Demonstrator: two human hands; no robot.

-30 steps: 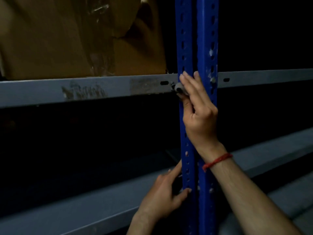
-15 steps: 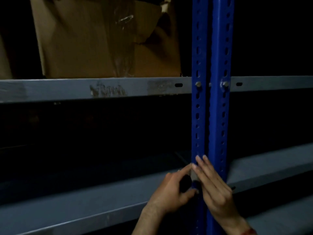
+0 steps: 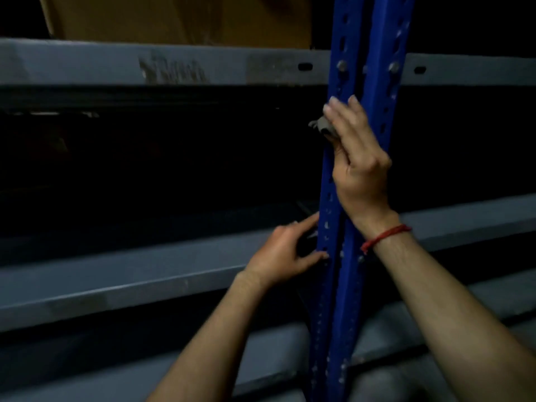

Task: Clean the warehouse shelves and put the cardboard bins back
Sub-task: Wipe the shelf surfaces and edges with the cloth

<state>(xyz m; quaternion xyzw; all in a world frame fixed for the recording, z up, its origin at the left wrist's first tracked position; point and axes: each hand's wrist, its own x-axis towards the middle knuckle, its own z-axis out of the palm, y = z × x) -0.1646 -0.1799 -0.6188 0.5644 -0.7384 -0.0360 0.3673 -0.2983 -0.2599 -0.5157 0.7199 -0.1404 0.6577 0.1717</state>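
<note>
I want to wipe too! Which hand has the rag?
The right hand, wearing the red thread bracelet, presses the small grey rag against the blue perforated metal post; the left hand, lower down, holds no rag.

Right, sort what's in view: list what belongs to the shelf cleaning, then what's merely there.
Belongs to the job: right hand pressing the grey cloth on the blue upright; left hand touching that upright lower down; grey shelf beam; cardboard bin on the upper shelf.
Merely there: red wrist thread; bolts in the upright.
</note>
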